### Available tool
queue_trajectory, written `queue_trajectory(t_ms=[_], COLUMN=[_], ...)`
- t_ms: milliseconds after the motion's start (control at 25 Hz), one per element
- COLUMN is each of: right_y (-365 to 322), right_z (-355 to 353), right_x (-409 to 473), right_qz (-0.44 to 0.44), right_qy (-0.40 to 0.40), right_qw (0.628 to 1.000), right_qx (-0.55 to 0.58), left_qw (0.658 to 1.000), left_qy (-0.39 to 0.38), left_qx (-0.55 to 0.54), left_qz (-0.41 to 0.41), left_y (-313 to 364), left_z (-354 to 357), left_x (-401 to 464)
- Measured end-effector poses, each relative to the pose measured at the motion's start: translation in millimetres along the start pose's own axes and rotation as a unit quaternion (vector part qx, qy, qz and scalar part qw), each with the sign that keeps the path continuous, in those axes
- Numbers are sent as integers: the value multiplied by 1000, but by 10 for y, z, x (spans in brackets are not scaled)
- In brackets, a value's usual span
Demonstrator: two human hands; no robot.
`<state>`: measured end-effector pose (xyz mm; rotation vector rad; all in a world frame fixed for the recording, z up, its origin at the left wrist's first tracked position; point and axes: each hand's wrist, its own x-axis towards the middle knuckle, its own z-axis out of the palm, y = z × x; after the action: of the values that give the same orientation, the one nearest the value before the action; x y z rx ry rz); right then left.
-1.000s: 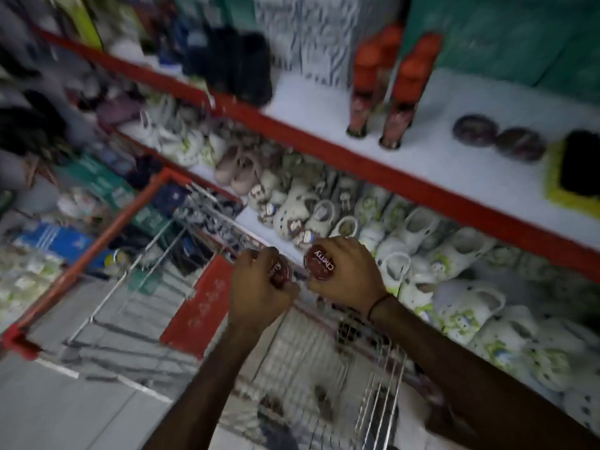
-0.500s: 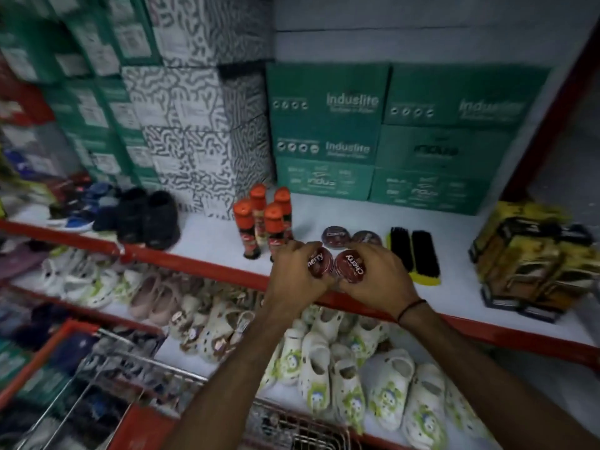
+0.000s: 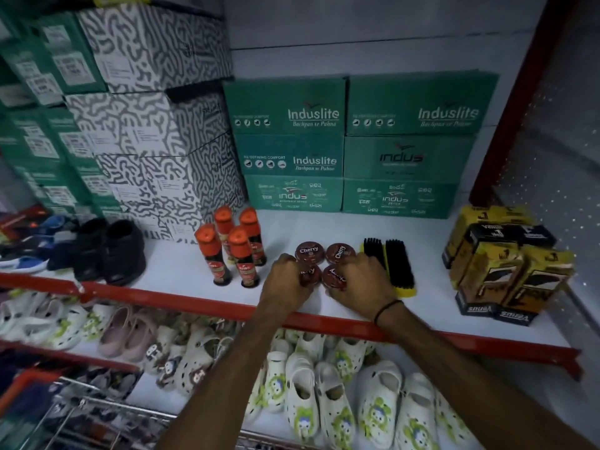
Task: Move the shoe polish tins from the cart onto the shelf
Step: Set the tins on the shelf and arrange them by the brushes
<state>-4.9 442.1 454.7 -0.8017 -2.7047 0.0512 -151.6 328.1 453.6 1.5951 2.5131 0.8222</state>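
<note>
Two round dark-red polish tins marked "Cherry" lie flat on the white shelf [image 3: 324, 228], a left tin [image 3: 309, 251] and a right tin [image 3: 339, 252]. Just in front of them my left hand [image 3: 285, 280] grips a third tin [image 3: 307, 276] and my right hand [image 3: 360, 280] grips a fourth tin [image 3: 334, 277]. Both held tins are low over the shelf surface; whether they touch it I cannot tell. The wire cart [image 3: 81, 414] shows at the bottom left, blurred, with its contents unclear.
Orange-capped polish bottles [image 3: 240, 254] stand left of the tins, and black brushes [image 3: 391, 264] lie right of them. Yellow-black boxes [image 3: 506, 267] sit far right, green and patterned shoe boxes [image 3: 292, 144] behind, black shoes [image 3: 110, 251] to the left. White clogs [image 3: 324, 401] fill the lower shelf.
Both hands rose from the cart with a tin each and moved forward onto the shelf, coming down just in front of the two resting tins. The view swung up from cart to shelf.
</note>
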Motion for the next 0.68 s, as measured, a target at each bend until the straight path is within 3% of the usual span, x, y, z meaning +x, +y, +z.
queue_trajectory(t_ms=[160,360,680], right_y=[206,415,434], right_z=[-153,-171,-89], right_x=[179,484,433], right_qz=[5,29,6], right_qy=[22,-171,-146], right_qw=[996,985,989], right_qx=[85,7,28], left_qw=[997,958,950], left_qy=[-32,-208,-157], left_qx=[35,195,270], left_qz=[58,7,9], left_y=[16,49,57], left_z=[-215,-303,-149], left_x=[319,672,619])
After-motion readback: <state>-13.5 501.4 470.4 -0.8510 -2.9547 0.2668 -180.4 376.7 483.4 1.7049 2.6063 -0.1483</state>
